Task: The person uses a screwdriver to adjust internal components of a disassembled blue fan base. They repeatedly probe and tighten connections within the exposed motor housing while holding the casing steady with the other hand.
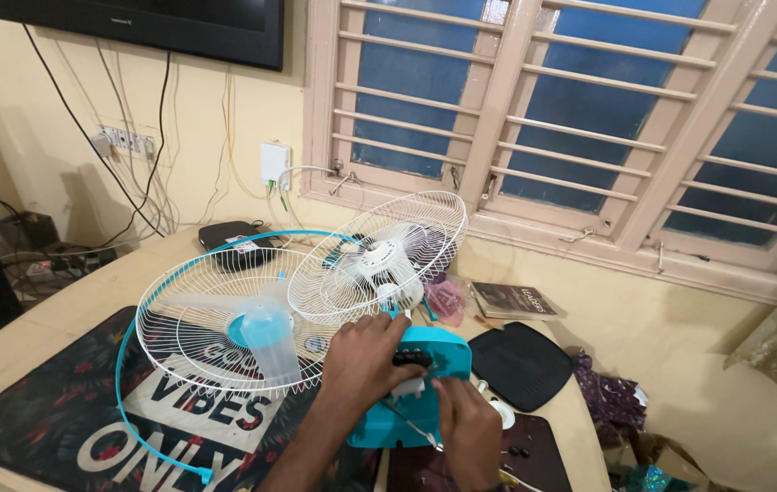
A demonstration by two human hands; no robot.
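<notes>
A turquoise fan body [425,351] lies on the table. My left hand [366,360] rests on top of it, fingers curled by its dark knobs. My right hand [466,424] pinches a small white part with a thin wire at the body's lower side. A white wire rear grille [379,255] with a white motor hub stands tilted just behind the body. A larger white front grille [197,310] with a turquoise rim lies to the left. A pale blue translucent fan blade [270,337] sits on it.
A dark printed mat [61,401] covers the table's left. A black square pad [521,364], a book [513,300] and a black box [235,239] lie around. Small screws sit on a dark mat [534,451]. The window with bars is behind; cables and a power strip hang at left.
</notes>
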